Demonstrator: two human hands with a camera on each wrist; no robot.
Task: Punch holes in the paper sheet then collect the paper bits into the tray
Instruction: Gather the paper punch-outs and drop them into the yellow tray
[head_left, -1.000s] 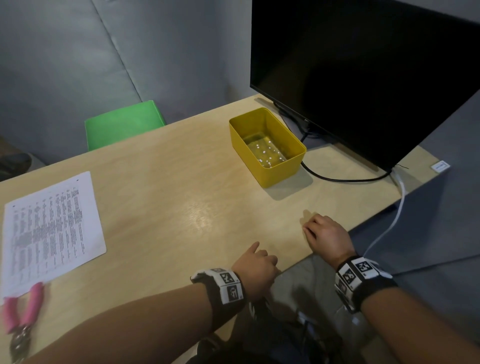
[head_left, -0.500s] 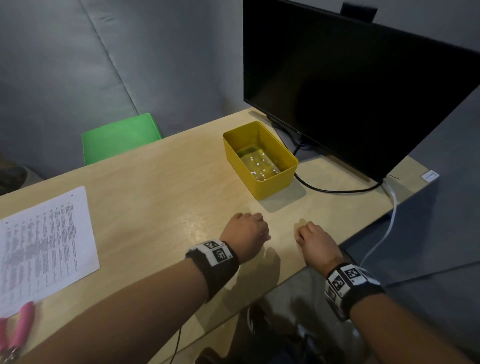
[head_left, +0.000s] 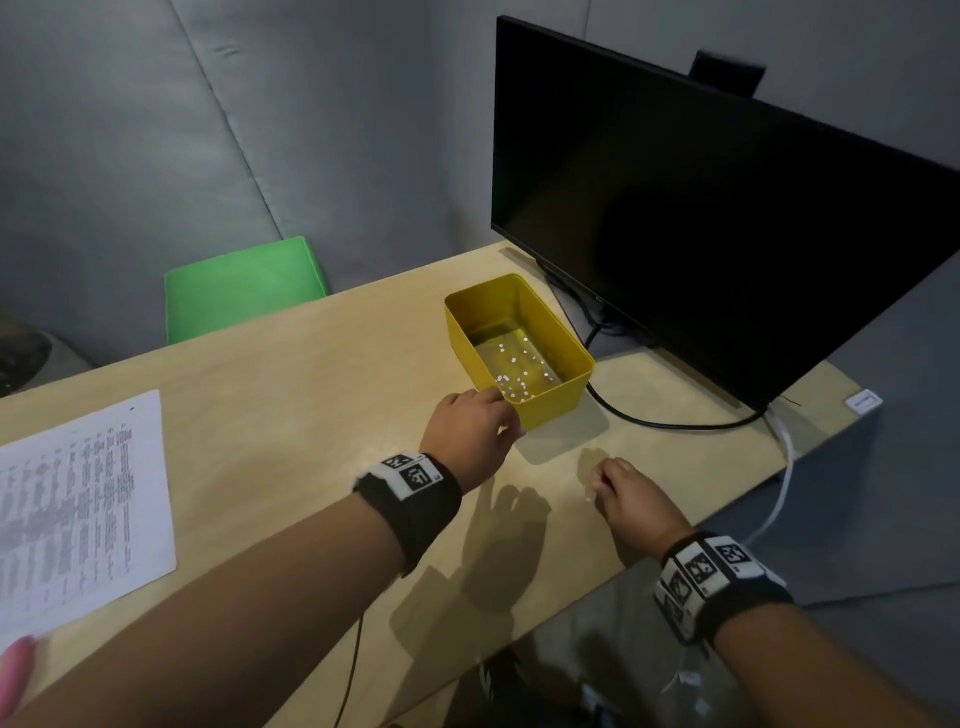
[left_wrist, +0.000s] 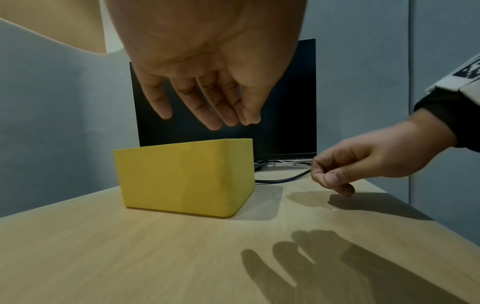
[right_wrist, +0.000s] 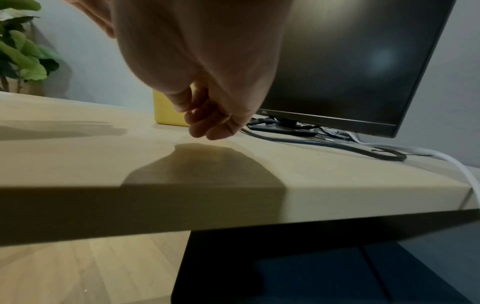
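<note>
The yellow tray (head_left: 556, 408) stands on the desk in front of the monitor, with several white paper bits (head_left: 511, 375) on its floor. My left hand (head_left: 501, 410) hovers at the tray's near corner, fingers straight and relaxed above the rim (left_wrist: 207, 121), holding nothing. My right hand (head_left: 600, 480) is low over the desk right of the tray (left_wrist: 182, 174), fingers curled and thumb against forefinger (left_wrist: 337, 185); nothing shows between them. One loose white bit (head_left: 588, 500) lies on the desk just under it (left_wrist: 334, 209). The printed paper sheet (head_left: 78, 509) lies far left.
A black monitor (head_left: 727, 234) stands behind the tray, with a dark cable (head_left: 675, 425) and a white cable (head_left: 784, 467) on the desk's right end. A pink punch handle (head_left: 15, 670) shows at the bottom left. A green chair (head_left: 239, 286) is beyond the desk.
My left hand has moved from the desk's front edge forward to the tray's near corner and opened its fingers. My right hand has stayed near the same spot.
</note>
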